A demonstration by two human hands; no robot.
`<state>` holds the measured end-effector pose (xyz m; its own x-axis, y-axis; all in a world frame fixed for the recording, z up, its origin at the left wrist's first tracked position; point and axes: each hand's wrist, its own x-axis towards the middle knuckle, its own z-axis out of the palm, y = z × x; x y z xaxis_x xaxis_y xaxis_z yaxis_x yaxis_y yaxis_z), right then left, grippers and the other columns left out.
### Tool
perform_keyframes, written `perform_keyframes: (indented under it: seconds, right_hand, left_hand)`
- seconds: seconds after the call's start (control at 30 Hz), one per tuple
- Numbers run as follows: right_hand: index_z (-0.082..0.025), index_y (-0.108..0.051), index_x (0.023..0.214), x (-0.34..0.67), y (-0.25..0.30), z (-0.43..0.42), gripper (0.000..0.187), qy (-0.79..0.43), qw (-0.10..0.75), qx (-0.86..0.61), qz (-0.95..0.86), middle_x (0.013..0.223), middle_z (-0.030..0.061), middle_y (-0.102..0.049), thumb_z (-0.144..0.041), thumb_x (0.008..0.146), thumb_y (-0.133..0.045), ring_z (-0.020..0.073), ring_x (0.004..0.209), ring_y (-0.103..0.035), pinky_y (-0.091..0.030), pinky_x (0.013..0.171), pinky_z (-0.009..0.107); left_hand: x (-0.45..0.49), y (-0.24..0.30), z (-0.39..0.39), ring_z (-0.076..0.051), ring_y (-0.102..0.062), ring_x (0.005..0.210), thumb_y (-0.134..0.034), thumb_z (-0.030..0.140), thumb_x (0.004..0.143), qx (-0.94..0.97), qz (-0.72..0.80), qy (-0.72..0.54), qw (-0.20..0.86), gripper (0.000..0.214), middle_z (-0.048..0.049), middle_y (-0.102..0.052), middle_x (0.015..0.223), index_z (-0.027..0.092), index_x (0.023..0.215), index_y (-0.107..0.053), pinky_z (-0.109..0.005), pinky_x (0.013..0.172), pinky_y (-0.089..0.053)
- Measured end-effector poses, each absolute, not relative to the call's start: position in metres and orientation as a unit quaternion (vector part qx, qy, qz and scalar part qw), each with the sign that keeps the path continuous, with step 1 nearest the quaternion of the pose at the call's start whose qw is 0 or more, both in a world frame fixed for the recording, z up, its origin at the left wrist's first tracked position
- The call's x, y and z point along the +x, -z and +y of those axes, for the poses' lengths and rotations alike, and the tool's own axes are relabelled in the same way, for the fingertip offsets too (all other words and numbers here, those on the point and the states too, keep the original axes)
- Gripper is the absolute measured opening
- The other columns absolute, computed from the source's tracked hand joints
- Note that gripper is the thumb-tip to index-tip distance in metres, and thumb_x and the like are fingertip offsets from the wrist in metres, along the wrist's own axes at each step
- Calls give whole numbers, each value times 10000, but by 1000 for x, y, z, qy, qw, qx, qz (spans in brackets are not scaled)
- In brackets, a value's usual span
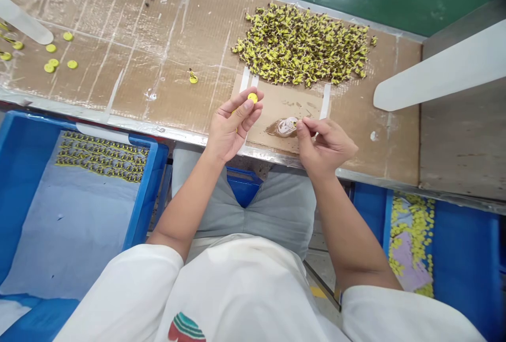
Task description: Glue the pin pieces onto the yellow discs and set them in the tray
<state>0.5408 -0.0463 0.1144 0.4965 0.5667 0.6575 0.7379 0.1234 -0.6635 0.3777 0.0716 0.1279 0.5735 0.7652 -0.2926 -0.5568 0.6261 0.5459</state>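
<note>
My left hand [236,122] is closed, with a round yellow disc [252,98] pinched between thumb and fingers, its flat face upward. My right hand [326,144] is closed in a pinch at the edge of a whitish, glue-like puddle [285,127] on a cardboard sheet [272,98]. A tiny piece shows at its fingertips, too small to make out fully. Beyond both hands lies a large heap of small yellow-and-dark figures [304,44]. Left of my left hand, a yellow disc with a small figure on it [193,77] rests alone on the table.
Several yellow discs [72,64] lie at the table's left. White bars reach in from the left [27,20] and right [443,68]. A blue bin [18,157] holds rows of pieces on cloth; another blue bin [462,257], lower right, holds loose yellow discs.
</note>
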Motion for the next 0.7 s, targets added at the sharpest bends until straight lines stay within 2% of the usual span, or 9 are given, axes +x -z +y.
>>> perform_keyframes:
  seconds: [0.13,0.3,0.43,0.53,0.7]
  right_hand:
    - [-238,-780,908,540,-114,-46,120,70,575,-659,-480,754,13,-717,-318,819,-786,145,639,-642,-563,649,322]
    - [-277,-781,1033,543,-116,-45,192,83,625,-615,-474,777,4,-707,-281,841,-774,149,696,-658,-567,692,331]
    - [-295,-770,1083,546,-118,-46,218,112,595,-616,-504,849,16,-725,-280,867,-749,146,732,-664,-572,707,327]
    - [-275,-759,1086,545,-114,-47,227,116,560,-634,-520,852,23,-728,-312,862,-746,146,703,-660,-577,681,331]
    - [-231,-742,971,538,-109,-46,214,103,582,-654,-473,768,13,-718,-373,816,-781,144,613,-643,-560,589,314]
  left_hand:
    - [378,-128,72,-219,-606,1306,-697,168,893,198,268,-385,861,316,19,-722,1257,262,1193,-726,-251,1067,-541]
    - [378,-129,72,-208,-628,1279,-685,182,905,226,263,-386,855,293,24,-738,1215,264,1182,-732,-235,1033,-561]
    - [378,-129,72,-208,-622,1287,-679,180,908,231,261,-390,852,279,23,-739,1215,257,1171,-735,-243,1047,-555]
    - [378,-127,72,-213,-613,1297,-677,180,910,216,261,-393,855,277,10,-732,1237,241,1175,-730,-252,1067,-541]
    - [377,-128,72,-207,-592,1319,-645,174,934,219,260,-384,858,280,18,-722,1265,245,1195,-719,-260,1099,-514]
